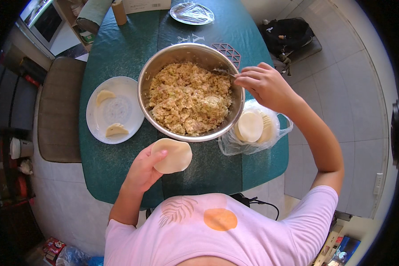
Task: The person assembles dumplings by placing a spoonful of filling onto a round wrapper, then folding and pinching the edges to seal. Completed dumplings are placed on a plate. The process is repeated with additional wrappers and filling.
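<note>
A round, pale dumpling wrapper [172,156] lies across the fingers of my left hand [142,167], with the thumb pressed on its edge. My left hand is just below the near rim of a large steel bowl [142,91]. Minced filling [188,97] fills much of that bowl. At the bowl's right rim, my right hand [262,84] pinches the handle of a metal utensil [221,71] whose tip meets the filling; its kind is hard to make out. Two folded dumplings [116,129] sit apart on a white plate [93,116] left of the bowl.
Stacked wrappers [251,126] rest in a clear plastic bag [232,148] right of the bowl. Behind it are a lattice trivet [228,53] and a film-covered plate [192,14]. The table wears a green cloth [119,166]. A brown chair [60,111] stands at the left.
</note>
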The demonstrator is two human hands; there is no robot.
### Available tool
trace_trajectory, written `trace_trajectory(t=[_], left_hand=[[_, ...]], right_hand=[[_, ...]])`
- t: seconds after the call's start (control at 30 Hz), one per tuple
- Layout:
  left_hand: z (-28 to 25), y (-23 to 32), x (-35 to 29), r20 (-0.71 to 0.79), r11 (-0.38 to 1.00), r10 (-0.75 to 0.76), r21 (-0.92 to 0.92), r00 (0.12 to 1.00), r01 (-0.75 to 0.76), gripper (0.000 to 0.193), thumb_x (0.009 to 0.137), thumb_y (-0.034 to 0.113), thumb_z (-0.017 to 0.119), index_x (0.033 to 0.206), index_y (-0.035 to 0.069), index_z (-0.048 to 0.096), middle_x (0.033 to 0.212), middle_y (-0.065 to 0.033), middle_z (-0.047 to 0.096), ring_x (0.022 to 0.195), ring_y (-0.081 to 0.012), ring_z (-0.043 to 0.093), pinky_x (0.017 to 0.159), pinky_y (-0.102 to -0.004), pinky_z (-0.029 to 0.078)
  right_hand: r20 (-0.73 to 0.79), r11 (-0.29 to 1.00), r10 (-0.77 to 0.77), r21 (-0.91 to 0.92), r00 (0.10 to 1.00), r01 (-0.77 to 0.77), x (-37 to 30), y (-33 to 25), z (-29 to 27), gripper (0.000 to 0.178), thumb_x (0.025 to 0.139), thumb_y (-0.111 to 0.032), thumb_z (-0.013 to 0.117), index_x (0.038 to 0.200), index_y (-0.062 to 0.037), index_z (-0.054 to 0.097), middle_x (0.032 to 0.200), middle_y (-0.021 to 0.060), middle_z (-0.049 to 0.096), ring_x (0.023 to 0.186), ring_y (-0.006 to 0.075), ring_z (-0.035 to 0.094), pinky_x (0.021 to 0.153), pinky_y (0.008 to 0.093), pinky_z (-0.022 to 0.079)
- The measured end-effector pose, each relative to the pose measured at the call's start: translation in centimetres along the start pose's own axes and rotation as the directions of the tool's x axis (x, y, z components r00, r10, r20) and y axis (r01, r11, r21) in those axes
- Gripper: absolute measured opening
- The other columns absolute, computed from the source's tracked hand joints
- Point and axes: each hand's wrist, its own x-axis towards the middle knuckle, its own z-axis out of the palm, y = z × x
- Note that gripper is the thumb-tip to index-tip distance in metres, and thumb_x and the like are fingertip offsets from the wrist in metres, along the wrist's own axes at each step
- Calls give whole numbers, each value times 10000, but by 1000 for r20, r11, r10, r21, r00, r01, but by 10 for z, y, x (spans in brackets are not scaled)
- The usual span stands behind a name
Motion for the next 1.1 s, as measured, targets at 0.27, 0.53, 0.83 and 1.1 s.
trace_trajectory(t=[0.27,0.53,0.83,1.1], left_hand=[[5,-2,4,46,999,43,7,998,-44,416,908,162,532,1244,-74,464,1217,-204,570,1125,-286,575,983,-393,449],[8,-1,6,79,999,44,13,996,-45,406,911,186,526,1209,-87,486,1222,-220,563,1113,-287,580,977,-395,452],[7,1,4,101,999,25,-30,995,-22,363,921,138,510,1219,-68,490,1211,-190,571,1118,-258,574,975,-385,454],[6,-3,5,67,998,59,3,996,-59,399,904,179,529,1202,-85,494,1234,-236,552,1126,-303,571,985,-401,444]], right_hand=[[-108,997,70,-6,992,-71,-40,-100,7,202,763,-50,580,961,-50,619,947,91,668,926,222,635,820,369,424],[-192,998,54,20,980,-52,-1,-18,-10,221,783,-45,621,999,-79,648,1067,49,671,1006,189,617,784,338,420],[-190,998,24,-45,981,-33,-9,-9,-4,195,824,-85,624,1017,-99,647,1006,26,685,963,165,625,792,325,416],[-145,994,92,70,985,-83,-20,-62,-11,142,800,-94,633,938,-65,637,947,78,683,910,187,646,779,331,420]])
